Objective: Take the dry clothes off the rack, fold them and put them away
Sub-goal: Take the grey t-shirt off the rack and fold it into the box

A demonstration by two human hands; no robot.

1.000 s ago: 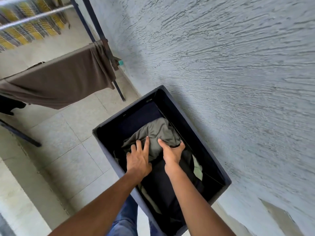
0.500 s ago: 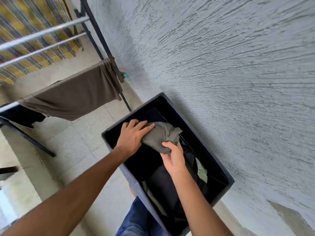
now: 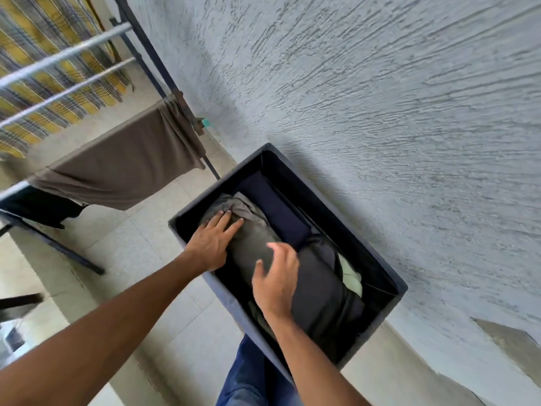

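A dark fabric bin [image 3: 389, 276] stands on the floor against the wall and holds folded clothes. An olive-grey garment [image 3: 251, 227] lies at its left side, with a navy piece [image 3: 278, 206] and a black piece [image 3: 322, 288] beside it. My left hand [image 3: 212, 243] presses flat on the olive-grey garment with straight fingers. Just over the same garment hovers my right hand [image 3: 276, 281], blurred, its fingers loosely spread and holding nothing. A brown cloth [image 3: 123, 168] hangs on the drying rack [image 3: 64, 57] at the left.
A yellow striped cloth [image 3: 44, 54] hangs behind the rack's rails. The textured grey wall [image 3: 380, 98] runs along the right. Pale floor tiles [image 3: 140, 238] lie between the rack and the bin. My jeans-clad leg [image 3: 248, 373] is close to the bin's near side.
The olive-grey garment has gone from being held above the bin to lying flat in its left side. My left hand now presses on it, and my right hand has let go.
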